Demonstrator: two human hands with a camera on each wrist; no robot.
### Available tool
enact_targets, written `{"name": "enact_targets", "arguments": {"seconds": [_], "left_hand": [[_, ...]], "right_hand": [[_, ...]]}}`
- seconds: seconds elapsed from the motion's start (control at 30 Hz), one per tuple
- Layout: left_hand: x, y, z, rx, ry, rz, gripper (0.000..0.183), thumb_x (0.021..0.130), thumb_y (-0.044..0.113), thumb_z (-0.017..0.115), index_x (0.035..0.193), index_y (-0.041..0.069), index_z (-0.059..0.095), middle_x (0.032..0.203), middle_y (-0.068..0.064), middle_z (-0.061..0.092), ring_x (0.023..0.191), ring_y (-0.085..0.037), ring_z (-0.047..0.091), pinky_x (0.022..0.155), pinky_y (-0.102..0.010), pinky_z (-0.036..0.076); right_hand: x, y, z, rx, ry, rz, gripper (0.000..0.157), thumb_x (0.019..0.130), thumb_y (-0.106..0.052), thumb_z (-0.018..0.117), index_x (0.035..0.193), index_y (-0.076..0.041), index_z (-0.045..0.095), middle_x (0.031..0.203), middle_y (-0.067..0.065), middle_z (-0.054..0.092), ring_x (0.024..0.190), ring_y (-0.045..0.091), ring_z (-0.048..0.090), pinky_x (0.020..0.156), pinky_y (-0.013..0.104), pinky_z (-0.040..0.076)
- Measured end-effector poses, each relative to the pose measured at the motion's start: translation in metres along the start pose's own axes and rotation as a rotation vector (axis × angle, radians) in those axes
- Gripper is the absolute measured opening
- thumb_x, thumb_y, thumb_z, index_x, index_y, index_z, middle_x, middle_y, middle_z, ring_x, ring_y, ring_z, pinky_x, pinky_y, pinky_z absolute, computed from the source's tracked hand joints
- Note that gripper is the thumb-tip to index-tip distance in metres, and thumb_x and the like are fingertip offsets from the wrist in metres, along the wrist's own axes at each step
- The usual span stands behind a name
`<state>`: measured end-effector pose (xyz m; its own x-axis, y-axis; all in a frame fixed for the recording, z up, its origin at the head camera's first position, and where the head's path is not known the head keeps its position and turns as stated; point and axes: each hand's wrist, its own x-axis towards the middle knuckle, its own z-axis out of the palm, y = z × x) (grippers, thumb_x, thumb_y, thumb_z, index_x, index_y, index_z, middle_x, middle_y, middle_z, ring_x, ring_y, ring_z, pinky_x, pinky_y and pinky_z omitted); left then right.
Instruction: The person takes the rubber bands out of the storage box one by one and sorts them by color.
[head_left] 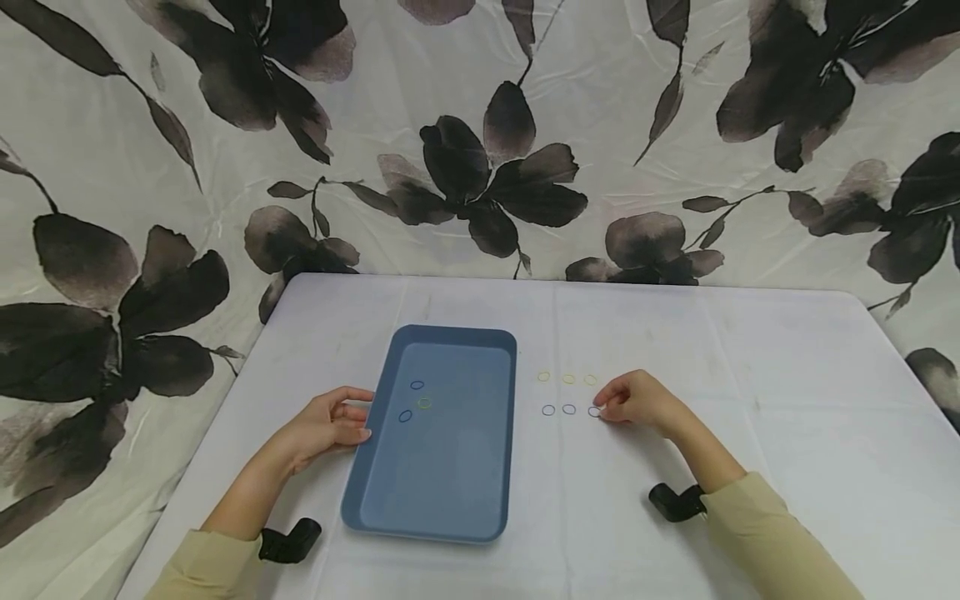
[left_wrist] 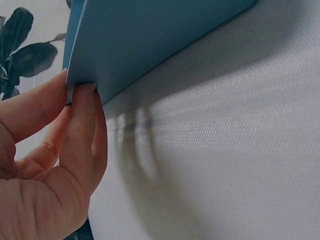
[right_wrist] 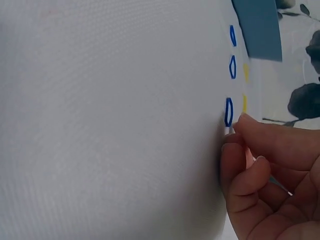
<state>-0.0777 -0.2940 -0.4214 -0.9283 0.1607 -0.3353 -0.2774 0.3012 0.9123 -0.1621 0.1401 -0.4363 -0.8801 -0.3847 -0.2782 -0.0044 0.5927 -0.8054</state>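
A blue tray lies on the white counter, its long sides running away from the seated or standing person. The left hand is at the tray's left side, its grip pinching the edge between thumb and fingers. Inside the tray, toward the far left, lie two dark blue rings and one yellow ring. To the right of the tray, two rows sit on the counter: three yellow hoops in the far row, three blue hoops in the near row. The right hand is at the rightmost blue hoop, its grip narrow, fingertips right beside it; whether the hoop is pinched cannot be determined. Both wrists carry black devices below olive sleeves. A floral sheet hangs behind the counter.
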Motion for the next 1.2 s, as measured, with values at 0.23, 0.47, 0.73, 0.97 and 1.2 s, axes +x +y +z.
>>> {"name": "enact_targets", "arguments": {"seconds": [0.23,0.47,0.73,0.97,1.2], "left_hand": [[0.0,-0.001,0.001,-0.001,0.0,-0.008,0.061,0.081,-0.006,0.065,0.134,-0.011,0.034,0.103,-0.019,0.057,0.084,-0.015,0.059,0.073,-0.026,0.053],[0.001,-0.002,0.001,-0.001,0.0,-0.008,0.061,0.081,-0.005,0.065,0.134,-0.01,0.035,0.104,-0.019,0.057,0.085,-0.016,0.059,0.073,-0.027,0.053],[0.002,-0.002,0.0,-0.006,-0.005,0.001,0.061,0.081,-0.006,0.065,0.133,-0.011,0.034,0.103,-0.019,0.057,0.084,-0.015,0.06,0.073,-0.027,0.053],[0.001,-0.001,0.0,-0.004,-0.001,-0.002,0.061,0.081,-0.006,0.065,0.134,-0.01,0.034,0.103,-0.019,0.056,0.084,-0.015,0.06,0.073,-0.027,0.053],[0.001,0.0,0.0,-0.001,-0.005,0.004,0.061,0.081,-0.006,0.065,0.133,-0.011,0.034,0.105,-0.02,0.057,0.086,-0.017,0.06,0.073,-0.027,0.053]], "right_hand": [[0.0,0.002,-0.004,0.031,-0.014,0.012,0.012,0.079,0.005,0.067,0.091,0.007,0.068,0.065,0.001,0.051,0.063,0.014,0.046,0.055,0.025,0.041],[0.001,-0.004,-0.011,0.127,-0.052,0.019,0.021,0.08,0.005,0.064,0.101,0.01,0.065,0.071,0.002,0.06,0.065,0.013,0.052,0.057,0.026,0.044],[0.007,-0.018,-0.016,0.214,-0.073,0.015,0.029,0.084,0.0,0.064,0.11,0.013,0.06,0.078,0.003,0.065,0.071,0.014,0.059,0.067,0.03,0.051],[0.014,-0.035,-0.015,0.233,-0.085,-0.009,0.03,0.085,0.0,0.064,0.112,0.013,0.058,0.08,0.005,0.065,0.072,0.015,0.059,0.071,0.032,0.052],[0.023,-0.053,-0.012,0.232,-0.102,-0.042,0.031,0.085,0.0,0.062,0.113,0.013,0.058,0.086,0.01,0.066,0.074,0.015,0.059,0.073,0.031,0.052]]}}
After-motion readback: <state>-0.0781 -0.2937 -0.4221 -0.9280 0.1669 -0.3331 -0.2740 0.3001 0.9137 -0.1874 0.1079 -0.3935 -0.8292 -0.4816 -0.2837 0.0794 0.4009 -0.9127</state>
